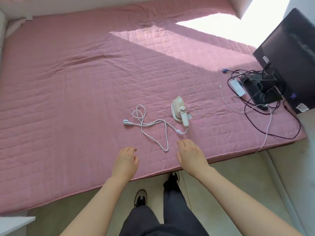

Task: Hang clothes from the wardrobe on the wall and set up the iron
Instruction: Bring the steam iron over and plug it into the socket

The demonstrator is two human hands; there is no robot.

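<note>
While the iron [179, 109] sits on the mat [68, 86], left hand [126, 160] and right hand [190, 154] hover near it. Both relaxed, empty.

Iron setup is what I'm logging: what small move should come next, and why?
Probably the right hand reaches forward to grip the iron by its handle. It and the left hand hover empty above the mattress. The iron sits just beyond the right hand, handle toward it, its cord loose and the plug lying free.
</note>
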